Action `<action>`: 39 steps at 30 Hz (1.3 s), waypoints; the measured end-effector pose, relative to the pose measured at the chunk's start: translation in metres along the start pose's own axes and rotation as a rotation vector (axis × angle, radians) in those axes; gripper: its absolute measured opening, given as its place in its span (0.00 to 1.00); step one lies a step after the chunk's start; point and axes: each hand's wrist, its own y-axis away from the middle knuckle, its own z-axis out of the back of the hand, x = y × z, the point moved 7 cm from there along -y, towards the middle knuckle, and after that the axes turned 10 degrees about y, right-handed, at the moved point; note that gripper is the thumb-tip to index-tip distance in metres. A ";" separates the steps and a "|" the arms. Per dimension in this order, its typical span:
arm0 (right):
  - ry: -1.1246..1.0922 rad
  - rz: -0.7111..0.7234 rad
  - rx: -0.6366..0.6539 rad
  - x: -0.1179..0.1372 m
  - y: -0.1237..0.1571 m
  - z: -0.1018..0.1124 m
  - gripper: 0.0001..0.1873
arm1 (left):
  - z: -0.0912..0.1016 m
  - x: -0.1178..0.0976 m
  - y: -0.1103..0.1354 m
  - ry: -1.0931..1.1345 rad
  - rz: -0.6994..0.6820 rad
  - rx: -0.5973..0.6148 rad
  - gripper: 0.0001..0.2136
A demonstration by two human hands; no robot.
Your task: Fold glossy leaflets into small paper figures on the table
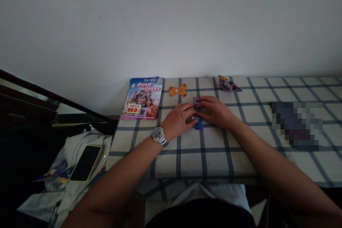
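Note:
A narrow strip of folded blue paper (pixel 199 125) lies on the checked tablecloth, printed like the flyers nearby. Fingers of my left hand (pixel 177 119) are bent onto its left side, thumb at the lower part. From the right, my right hand (pixel 216 112) pinches the strip near its upper half. The fingertips of both hands nearly meet over the paper and hide its middle. Just beyond my hands lies an orange bear cutout (pixel 177 90). A folded paper piece (pixel 229 84) stands on the cloth farther back on the right.
A stack of printed flyers (pixel 143 98) sits at the table's back left. A pixelated dark item (pixel 296 124) lies on the right. Below the left edge, a phone (pixel 86 162) rests on a white bag (pixel 66 194). The white wall (pixel 187 25) borders the table's back.

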 end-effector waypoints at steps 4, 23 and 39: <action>-0.002 -0.004 0.000 0.000 -0.001 0.001 0.10 | -0.001 0.001 -0.001 0.006 -0.001 -0.001 0.10; -0.017 -0.009 0.003 0.000 -0.001 0.001 0.10 | -0.001 0.000 -0.003 0.002 0.019 -0.008 0.15; -0.119 -0.142 -0.126 -0.016 -0.002 0.008 0.08 | -0.001 0.001 -0.004 -0.004 0.034 -0.009 0.15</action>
